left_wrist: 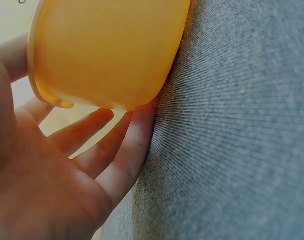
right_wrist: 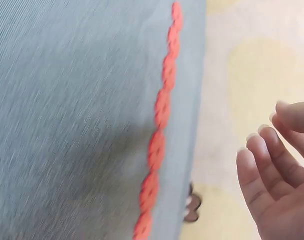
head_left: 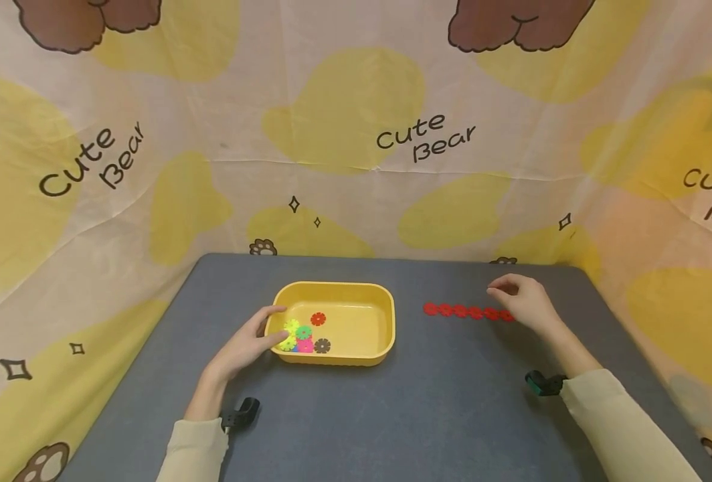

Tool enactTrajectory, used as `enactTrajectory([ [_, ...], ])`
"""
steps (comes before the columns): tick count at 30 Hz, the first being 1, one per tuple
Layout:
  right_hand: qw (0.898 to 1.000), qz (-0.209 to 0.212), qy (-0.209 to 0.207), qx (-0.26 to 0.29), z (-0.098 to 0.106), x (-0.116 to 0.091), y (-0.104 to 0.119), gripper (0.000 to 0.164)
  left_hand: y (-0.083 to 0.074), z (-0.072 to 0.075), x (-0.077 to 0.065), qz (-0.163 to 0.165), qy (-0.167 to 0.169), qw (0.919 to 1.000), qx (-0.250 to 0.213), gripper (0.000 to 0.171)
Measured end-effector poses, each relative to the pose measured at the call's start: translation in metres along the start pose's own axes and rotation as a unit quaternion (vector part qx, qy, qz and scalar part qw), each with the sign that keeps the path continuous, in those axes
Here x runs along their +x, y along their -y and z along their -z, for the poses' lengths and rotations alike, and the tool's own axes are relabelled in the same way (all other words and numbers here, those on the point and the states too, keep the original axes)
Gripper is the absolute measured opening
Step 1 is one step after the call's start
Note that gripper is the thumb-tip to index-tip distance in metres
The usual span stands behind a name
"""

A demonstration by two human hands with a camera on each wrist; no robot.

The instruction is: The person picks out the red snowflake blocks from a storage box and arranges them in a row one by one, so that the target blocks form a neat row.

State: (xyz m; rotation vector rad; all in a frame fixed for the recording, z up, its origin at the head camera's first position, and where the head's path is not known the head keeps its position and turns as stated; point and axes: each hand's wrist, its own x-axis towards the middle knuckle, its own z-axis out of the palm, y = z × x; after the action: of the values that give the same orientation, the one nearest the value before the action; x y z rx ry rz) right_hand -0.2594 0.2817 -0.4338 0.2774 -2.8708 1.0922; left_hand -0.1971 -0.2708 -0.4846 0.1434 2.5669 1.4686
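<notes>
My left hand (head_left: 249,343) holds the left end of a yellow plastic basket (head_left: 356,358). Its thumb reaches over the rim, and in the left wrist view the fingers (left_wrist: 126,150) lie against the outer wall. Inside the basket, toward its left side, are small notched plastic discs: a red disc (head_left: 318,319), a green disc (head_left: 304,332), a pink disc (head_left: 305,345), a brown disc (head_left: 322,346) and several yellow ones. Over the right end of a row of joined red discs (head_left: 461,311) hovers my right hand (head_left: 527,301), fingers loosely bent, thumb near the forefinger, nothing visible between them.
The grey tabletop (head_left: 356,415) carries the basket at centre left and the red row at right. Printed cloth (head_left: 344,107) hangs behind the table and along both sides. A dark strap (head_left: 241,414) sits on the left wrist, another strap (head_left: 543,383) on the right.
</notes>
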Motion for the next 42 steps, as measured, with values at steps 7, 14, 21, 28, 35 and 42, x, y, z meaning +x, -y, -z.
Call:
enactTrajectory([
  [7, 1.000, 0.026, 0.008, 0.016, -0.012, 0.002, 0.032, 0.027, 0.001, 0.001, -0.001, -0.004, 0.001, 1.0000, -0.002, 0.065],
  [14, 0.997, 0.064, 0.021, 0.039, -0.034, 0.003, 0.060, 0.018, -0.002, 0.001, -0.002, -0.005, -0.001, 1.0000, -0.001, 0.064],
  [21, 0.992, 0.113, 0.031, 0.053, -0.052, 0.007, 0.083, 0.013, -0.004, 0.002, -0.003, -0.005, -0.002, 1.0000, -0.001, 0.063],
  [28, 0.988, 0.134, 0.043, 0.070, -0.066, 0.008, 0.107, 0.009, -0.003, 0.001, -0.003, -0.006, -0.001, 1.0000, -0.006, 0.065],
  [35, 0.985, 0.153, 0.047, 0.071, -0.081, 0.013, 0.130, 0.009, 0.001, 0.000, -0.001, -0.004, -0.004, 1.0000, -0.004, 0.064],
  [42, 0.982, 0.161, 0.059, 0.085, -0.097, 0.017, 0.149, 0.009, 0.003, 0.000, 0.001, -0.004, -0.004, 1.0000, 0.000, 0.064],
])
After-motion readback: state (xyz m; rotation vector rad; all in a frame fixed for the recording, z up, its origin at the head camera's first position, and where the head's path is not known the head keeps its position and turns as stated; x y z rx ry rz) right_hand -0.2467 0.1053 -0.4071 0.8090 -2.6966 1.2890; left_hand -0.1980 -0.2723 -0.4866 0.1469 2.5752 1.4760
